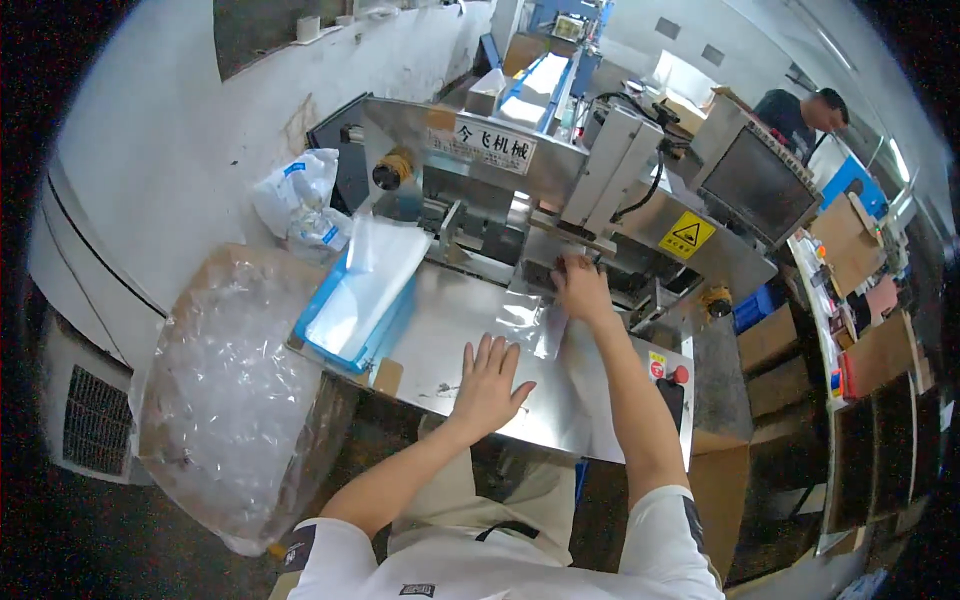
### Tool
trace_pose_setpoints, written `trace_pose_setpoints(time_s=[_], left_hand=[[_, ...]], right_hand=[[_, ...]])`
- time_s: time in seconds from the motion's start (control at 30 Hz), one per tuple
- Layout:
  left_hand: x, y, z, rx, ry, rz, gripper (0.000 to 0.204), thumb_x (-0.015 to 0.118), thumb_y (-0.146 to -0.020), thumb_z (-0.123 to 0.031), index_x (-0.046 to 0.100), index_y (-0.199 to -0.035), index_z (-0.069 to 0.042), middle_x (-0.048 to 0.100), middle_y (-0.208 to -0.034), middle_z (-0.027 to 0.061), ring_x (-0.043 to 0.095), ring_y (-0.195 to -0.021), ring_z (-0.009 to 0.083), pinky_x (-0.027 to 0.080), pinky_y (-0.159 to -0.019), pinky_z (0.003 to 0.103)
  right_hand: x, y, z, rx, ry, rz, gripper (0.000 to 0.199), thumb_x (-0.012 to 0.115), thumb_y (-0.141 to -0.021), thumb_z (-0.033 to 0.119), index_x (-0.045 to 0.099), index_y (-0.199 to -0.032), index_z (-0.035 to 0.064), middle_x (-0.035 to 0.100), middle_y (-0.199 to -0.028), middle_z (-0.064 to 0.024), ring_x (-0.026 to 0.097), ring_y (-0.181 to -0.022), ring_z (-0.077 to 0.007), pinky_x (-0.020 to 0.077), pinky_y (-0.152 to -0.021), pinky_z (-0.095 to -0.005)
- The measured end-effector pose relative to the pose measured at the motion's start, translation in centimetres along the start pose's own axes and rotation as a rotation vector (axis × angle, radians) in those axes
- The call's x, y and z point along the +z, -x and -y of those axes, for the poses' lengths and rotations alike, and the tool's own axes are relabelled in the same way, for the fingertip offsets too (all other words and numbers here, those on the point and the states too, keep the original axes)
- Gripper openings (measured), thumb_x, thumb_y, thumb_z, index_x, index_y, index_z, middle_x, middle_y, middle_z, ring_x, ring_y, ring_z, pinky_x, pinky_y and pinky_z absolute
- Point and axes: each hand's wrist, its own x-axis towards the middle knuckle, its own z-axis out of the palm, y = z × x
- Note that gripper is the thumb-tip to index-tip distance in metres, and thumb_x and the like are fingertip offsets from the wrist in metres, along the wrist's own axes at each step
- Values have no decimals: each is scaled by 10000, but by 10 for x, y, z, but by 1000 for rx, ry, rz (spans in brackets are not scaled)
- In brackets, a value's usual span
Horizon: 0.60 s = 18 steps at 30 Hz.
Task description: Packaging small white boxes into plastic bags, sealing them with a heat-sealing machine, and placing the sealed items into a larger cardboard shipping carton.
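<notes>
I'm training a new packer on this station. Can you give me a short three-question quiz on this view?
1. True or false: the left hand lies flat on the steel table.
2. What does the right hand touch? A) clear bag B) blue tray C) monitor
3. Fill in: the stack of clear bags lies in the blue ____.

Key: 1 true; 2 A; 3 tray.
</notes>
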Motion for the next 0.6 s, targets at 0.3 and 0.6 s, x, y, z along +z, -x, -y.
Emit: trace_pose_setpoints(time_s=[0.3,0.6], left_hand=[[2,-3,2,-53,27,-57,712,622,-917,-399,390,-1391,79,389,-1411,313,300,-1371,493,225,-1117,630],[-6,-4,3,-198,191,-144,758,634,-918,-370,320,-1427,95,339,-1461,338,236,-1409,509,199,-1129,630]], right_hand=[[-15,-14,-4,-60,147,14,526,519,-958,339,390,-1388,65,541,-1329,-247,481,-1280,-423,317,-1064,-623],[-24,-21,-3,-56,199,113,465,477,-969,305,454,-1361,56,539,-1349,-230,462,-1306,-412,341,-1052,-611]])
